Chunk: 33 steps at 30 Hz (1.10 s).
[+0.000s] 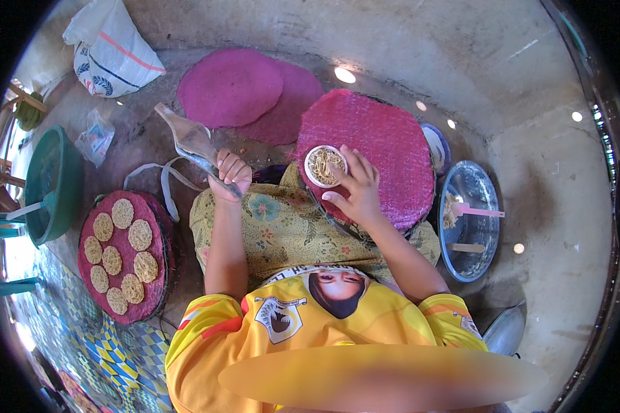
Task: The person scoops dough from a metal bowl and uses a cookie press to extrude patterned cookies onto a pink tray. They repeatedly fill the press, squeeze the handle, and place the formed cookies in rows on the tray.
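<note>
My left hand (231,176) is closed round the near end of a long, flat, paddle-like tool (194,143). The tool slants away to the upper left, tan at its far tip and greyer near my fingers. Over the large round pink cloth-topped board (393,148) in front of me, my right hand (358,184) has its fingers spread at a white ring mould (307,176). Thin pale noodle strands (319,164) fill the ring. One fingertip touches the strands, and my thumb lies by the near rim.
Several round noodle cakes (140,235) lie on a smaller pink board (125,313) at left. Beyond it stands a green basin (65,182). A metal basin (490,237) with a pink-handled tool (479,211) is at right. Purple round mats (231,86) and a white sack (117,55) lie behind.
</note>
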Motion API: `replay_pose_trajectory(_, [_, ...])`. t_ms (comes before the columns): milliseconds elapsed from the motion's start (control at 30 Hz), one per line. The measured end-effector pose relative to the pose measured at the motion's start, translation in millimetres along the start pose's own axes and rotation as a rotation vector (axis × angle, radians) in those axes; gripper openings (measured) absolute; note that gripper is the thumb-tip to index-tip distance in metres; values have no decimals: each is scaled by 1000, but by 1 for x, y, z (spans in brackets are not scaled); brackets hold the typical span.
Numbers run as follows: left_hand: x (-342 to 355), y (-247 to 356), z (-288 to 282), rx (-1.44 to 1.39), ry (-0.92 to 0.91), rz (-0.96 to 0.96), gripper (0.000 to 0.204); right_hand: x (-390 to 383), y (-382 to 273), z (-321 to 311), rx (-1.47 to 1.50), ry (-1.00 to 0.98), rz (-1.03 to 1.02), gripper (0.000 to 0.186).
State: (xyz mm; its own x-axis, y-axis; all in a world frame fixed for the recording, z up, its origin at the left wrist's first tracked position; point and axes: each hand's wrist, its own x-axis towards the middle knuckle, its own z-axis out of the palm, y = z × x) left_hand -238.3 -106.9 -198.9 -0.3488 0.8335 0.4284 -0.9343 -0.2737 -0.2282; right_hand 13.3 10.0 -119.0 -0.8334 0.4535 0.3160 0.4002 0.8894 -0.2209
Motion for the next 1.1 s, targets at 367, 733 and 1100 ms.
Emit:
replay_pose_trajectory(367, [0,-9,-6,102,66,-70,19,7,30,2,698,32,437,116])
replay_pose_trajectory(733, [7,-32,8,115,39,-239,22,-61,23,-19,134,-6,430,113])
replay_pose_trajectory(1100, [-26,-145,44,248,496,-1117,61,-48,31,-56,1145,413,517,80])
